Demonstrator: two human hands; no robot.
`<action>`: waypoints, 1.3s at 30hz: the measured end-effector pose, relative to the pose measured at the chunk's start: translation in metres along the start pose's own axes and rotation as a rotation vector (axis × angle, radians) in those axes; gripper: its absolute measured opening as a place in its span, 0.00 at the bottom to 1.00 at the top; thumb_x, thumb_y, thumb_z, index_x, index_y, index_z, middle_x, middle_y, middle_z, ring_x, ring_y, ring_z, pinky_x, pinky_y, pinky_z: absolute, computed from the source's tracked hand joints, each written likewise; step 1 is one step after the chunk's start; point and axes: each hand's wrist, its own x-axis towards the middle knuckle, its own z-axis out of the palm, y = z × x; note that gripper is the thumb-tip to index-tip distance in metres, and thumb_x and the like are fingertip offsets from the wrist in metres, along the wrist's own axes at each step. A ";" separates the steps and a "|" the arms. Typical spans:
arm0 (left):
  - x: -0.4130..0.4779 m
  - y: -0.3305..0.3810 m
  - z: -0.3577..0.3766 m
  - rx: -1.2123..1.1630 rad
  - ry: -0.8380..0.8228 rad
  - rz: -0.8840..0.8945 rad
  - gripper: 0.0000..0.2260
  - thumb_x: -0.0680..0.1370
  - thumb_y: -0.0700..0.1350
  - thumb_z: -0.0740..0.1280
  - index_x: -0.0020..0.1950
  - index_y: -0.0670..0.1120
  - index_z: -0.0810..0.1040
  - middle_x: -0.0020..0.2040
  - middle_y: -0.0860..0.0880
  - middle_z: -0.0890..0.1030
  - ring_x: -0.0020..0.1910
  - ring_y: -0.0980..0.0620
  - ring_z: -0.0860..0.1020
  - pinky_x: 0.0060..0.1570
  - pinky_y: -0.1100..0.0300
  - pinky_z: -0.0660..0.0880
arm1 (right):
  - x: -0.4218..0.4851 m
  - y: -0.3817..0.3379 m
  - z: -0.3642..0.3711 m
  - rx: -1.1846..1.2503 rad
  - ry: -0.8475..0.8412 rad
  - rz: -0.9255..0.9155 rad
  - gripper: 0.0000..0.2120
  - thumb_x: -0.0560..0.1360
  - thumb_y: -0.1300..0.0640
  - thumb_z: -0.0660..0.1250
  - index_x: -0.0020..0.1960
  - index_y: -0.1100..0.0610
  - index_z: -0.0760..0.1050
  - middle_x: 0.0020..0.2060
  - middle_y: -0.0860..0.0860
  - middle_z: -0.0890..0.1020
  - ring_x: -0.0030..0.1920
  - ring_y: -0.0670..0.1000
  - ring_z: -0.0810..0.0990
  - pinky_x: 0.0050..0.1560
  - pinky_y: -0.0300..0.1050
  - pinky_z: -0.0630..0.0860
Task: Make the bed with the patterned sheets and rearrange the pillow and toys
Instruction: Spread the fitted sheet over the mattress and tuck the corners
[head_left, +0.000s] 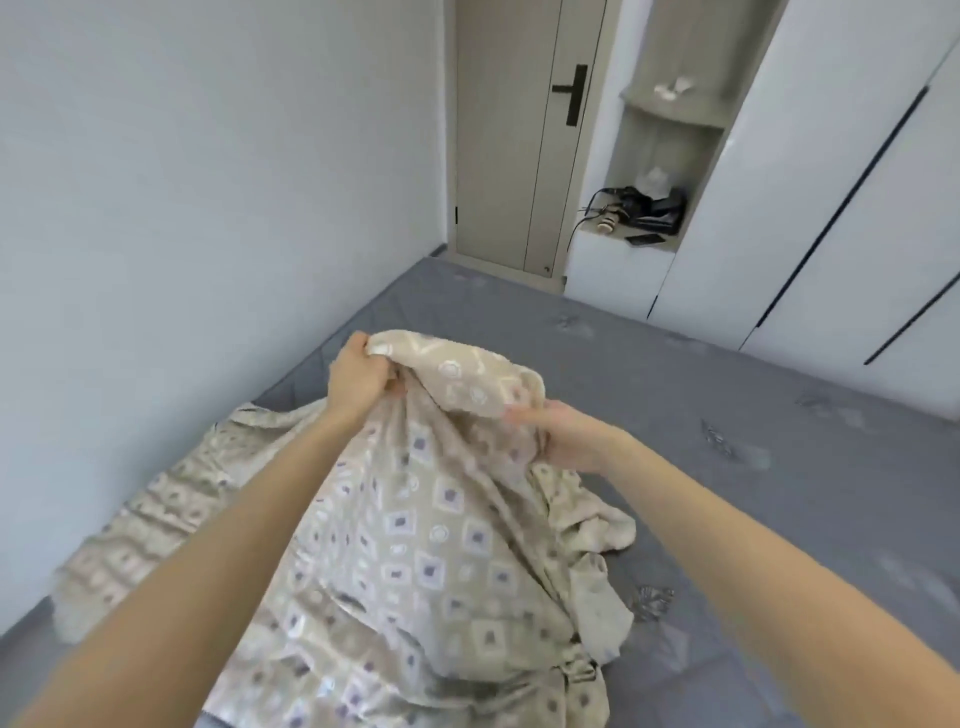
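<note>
A beige patterned sheet (415, 545) with purple and white squares lies bunched on the grey mattress (727, 493). My left hand (358, 376) grips a raised fold of the sheet at its upper edge. My right hand (566, 434) holds the same lifted part from the right, fingers curled into the cloth. The rest of the sheet hangs from my hands and spreads toward the left wall and the near edge. No pillow or toys are in view.
A white wall (182, 208) runs along the bed's left side. Beyond the bed's far end stand a beige door (519, 145), an open shelf niche (644, 218) with dark gadgets and cables, and white wardrobe doors (857, 208) on the right.
</note>
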 end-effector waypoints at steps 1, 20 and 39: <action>0.002 0.006 0.003 -0.094 -0.060 -0.039 0.11 0.75 0.33 0.54 0.55 0.36 0.72 0.53 0.38 0.79 0.44 0.40 0.81 0.43 0.51 0.81 | 0.007 0.009 0.001 -0.192 0.022 0.051 0.29 0.71 0.53 0.74 0.68 0.56 0.70 0.65 0.54 0.76 0.63 0.53 0.76 0.65 0.51 0.73; 0.170 0.075 -0.061 -0.042 -0.382 -0.186 0.13 0.81 0.38 0.53 0.62 0.41 0.72 0.44 0.45 0.80 0.40 0.45 0.78 0.43 0.50 0.78 | 0.174 -0.207 0.041 0.069 0.481 -0.260 0.17 0.81 0.62 0.57 0.69 0.58 0.67 0.60 0.55 0.76 0.55 0.60 0.79 0.46 0.53 0.81; 0.160 -0.026 -0.056 0.093 -0.345 -0.049 0.27 0.81 0.37 0.60 0.77 0.51 0.56 0.75 0.45 0.62 0.71 0.46 0.66 0.57 0.54 0.70 | 0.206 -0.136 0.021 -0.655 0.368 -0.103 0.17 0.80 0.62 0.60 0.69 0.58 0.70 0.70 0.53 0.68 0.63 0.56 0.73 0.58 0.48 0.72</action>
